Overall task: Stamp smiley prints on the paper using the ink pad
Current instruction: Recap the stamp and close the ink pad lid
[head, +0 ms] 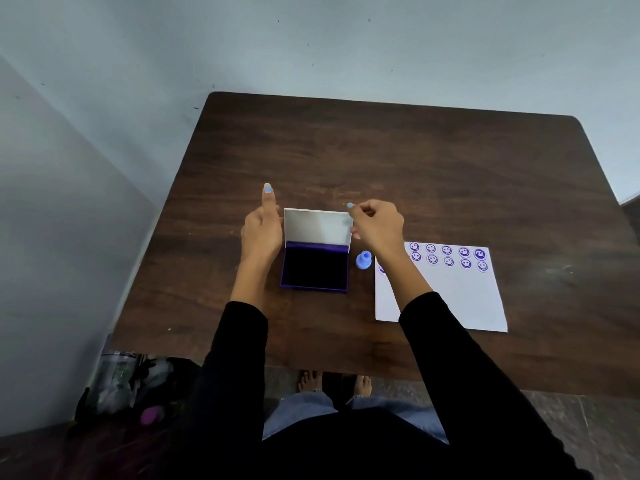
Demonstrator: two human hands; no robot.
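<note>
An ink pad (314, 268) with a dark purple pad lies open on the brown table (415, 161), its silver lid (317, 226) standing up at the back. My left hand (262, 226) grips the lid's left edge, index finger pointing up. My right hand (377, 226) pinches the lid's top right corner. A small light-blue stamp (364, 260) stands by itself on the table just right of the pad. To its right lies white paper (446, 296) with two rows of purple smiley prints (448, 256) along its far edge; my right forearm covers part of its left side.
Pale walls meet at a corner behind the table on the left. Under the table's near left corner, bags and a purple object (151, 416) sit on the floor. My bare feet (334, 384) show below the near edge.
</note>
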